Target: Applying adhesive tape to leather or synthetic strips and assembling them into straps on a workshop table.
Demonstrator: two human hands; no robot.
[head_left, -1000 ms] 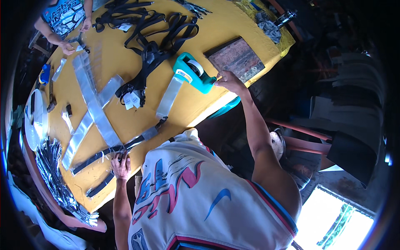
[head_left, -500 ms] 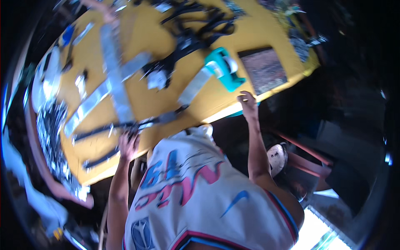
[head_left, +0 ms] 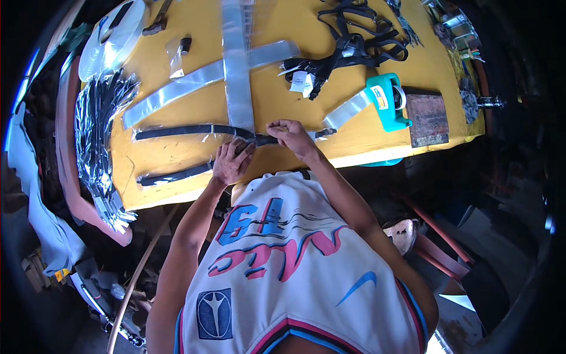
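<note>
- Work surface: a yellow table (head_left: 177, 150) with its near edge in front of the person; the floor area around it is dark.
- Main item: a black strap (head_left: 177, 131), partly in clear plastic, lies across the table near the front edge and runs under both hands.
- Left hand (head_left: 233, 160): palm down at the middle of the strap. Fingers slightly apart, tips on the strap; whether they clamp it cannot be told.
- Right hand (head_left: 290, 140): just beside the left, over the strap. Fingers curled, thumb and forefinger close together; whether anything is held between them cannot be told.
- Second strap (head_left: 177, 175): nearer the edge, its right end beside the left hand.
- Tape dispenser (head_left: 382, 109): teal, right of the hands, with a clear strip (head_left: 348, 111) reaching left toward the main strap's end.
- Dark board (head_left: 428, 120): just right of the dispenser.
- Plastic bands (head_left: 237, 88): clear, crossed beyond the hands.
- Strap pile (head_left: 354, 53): black, tangled, at far right.
- Wrapped bundle (head_left: 97, 135): hangs over the left edge.
</note>
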